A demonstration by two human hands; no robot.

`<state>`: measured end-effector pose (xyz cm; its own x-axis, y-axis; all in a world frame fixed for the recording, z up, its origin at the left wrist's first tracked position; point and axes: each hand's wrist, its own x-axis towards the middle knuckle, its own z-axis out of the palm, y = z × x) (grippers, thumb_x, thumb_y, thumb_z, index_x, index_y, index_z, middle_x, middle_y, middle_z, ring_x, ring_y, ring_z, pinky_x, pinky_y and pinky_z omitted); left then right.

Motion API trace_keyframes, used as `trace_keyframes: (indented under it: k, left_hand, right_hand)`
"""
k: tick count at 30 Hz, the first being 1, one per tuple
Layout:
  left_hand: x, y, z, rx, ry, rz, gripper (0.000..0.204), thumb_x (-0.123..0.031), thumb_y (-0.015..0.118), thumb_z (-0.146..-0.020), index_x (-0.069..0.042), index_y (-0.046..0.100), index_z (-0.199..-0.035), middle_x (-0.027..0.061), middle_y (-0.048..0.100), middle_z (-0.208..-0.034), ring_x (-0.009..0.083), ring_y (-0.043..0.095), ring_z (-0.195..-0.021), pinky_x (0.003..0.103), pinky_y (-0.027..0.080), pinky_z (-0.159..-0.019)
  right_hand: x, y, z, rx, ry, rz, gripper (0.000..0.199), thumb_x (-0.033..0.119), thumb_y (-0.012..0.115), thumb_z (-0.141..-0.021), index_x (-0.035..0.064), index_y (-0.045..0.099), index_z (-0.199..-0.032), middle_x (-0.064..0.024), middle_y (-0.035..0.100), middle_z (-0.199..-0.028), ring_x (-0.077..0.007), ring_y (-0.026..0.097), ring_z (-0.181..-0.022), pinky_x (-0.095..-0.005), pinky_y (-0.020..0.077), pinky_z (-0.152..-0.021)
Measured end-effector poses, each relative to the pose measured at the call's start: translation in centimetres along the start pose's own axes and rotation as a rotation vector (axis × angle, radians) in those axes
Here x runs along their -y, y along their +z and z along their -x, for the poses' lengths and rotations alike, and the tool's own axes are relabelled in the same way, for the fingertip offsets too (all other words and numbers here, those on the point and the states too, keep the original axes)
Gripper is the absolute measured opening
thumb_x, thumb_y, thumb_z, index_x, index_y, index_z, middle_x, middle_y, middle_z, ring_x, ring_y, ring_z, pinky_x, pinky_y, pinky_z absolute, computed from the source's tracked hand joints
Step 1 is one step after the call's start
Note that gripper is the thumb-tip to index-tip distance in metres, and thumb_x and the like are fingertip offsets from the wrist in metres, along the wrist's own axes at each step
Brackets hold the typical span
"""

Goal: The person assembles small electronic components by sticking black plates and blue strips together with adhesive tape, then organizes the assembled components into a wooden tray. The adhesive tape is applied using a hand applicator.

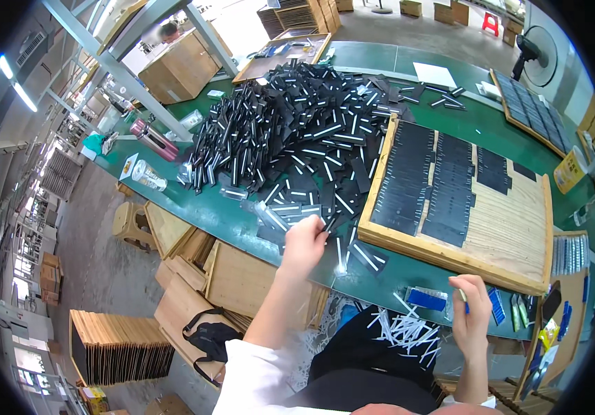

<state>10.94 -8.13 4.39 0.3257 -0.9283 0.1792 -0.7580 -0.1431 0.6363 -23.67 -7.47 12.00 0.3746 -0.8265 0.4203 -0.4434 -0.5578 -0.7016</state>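
Centrally, our left hand (304, 243) pinched a black piece (330, 225) at the near edge of a large heap of black pieces (276, 131) on the green desk (197, 205). Our right hand (472, 311) curled round a slim tool (462, 296), its kind unclear, near the wooden tray (505, 228), which held rows of similar pieces. White strips (408, 335) lay across our dark lap (359, 353).

Bare hands (304, 243) show beyond a white short-sleeved shirt (254, 373); black clothing (349, 356) covers the lap, bearing a small pale mark (379, 369).
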Motion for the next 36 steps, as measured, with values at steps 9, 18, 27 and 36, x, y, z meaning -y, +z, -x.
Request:
trace_keyframes:
  k: [9,18,27,36]
  left_hand:
    - [-9.1,0.2,9.3,0.227,-0.320,1.549,0.011,0.005,0.067,-0.087,-0.003,0.059,-0.088,0.0093,0.067,-0.103,0.0171,0.064,-0.096,0.032,0.052,-0.087]
    - [-7.7,1.3,9.9,0.549,-0.265,1.571,0.055,0.003,0.063,-0.088,-0.002,0.044,-0.139,0.0217,0.058,-0.130,0.0260,0.061,-0.115,0.041,0.049,-0.099]
    - [-8.7,2.5,11.2,0.552,-0.239,1.591,0.051,0.015,0.060,-0.083,-0.001,0.048,-0.130,0.0205,0.059,-0.127,0.0227,0.058,-0.118,0.035,0.048,-0.101]
    - [-8.9,2.9,10.5,0.383,-0.334,1.470,0.046,0.017,0.063,-0.080,-0.003,0.051,-0.119,0.0196,0.058,-0.128,0.0211,0.060,-0.115,0.033,0.049,-0.098]
  right_hand:
    - [1.5,8.8,-1.6,0.248,0.253,-0.589,0.014,0.007,0.072,-0.085,-0.0003,0.068,-0.096,0.0017,0.057,-0.063,-0.0016,0.048,-0.060,-0.0216,0.0393,-0.052]
    - [0.2,4.5,-0.7,0.609,0.656,-0.734,0.021,0.021,0.070,-0.088,0.0008,0.068,-0.091,0.0033,0.058,-0.064,-0.0028,0.051,-0.059,-0.0224,0.0410,-0.053]
    - [-0.2,3.2,-0.1,0.301,-0.083,0.254,0.075,0.044,0.075,-0.079,0.0018,0.044,-0.133,-0.0084,0.059,-0.059,-0.0270,0.062,-0.052,-0.0355,0.0459,-0.046]
    - [-1.8,3.7,5.4,0.279,-0.303,0.159,0.025,0.025,0.080,-0.072,0.0090,0.063,-0.080,-0.0011,0.053,-0.061,-0.0193,0.058,-0.055,-0.0310,0.0444,-0.048]
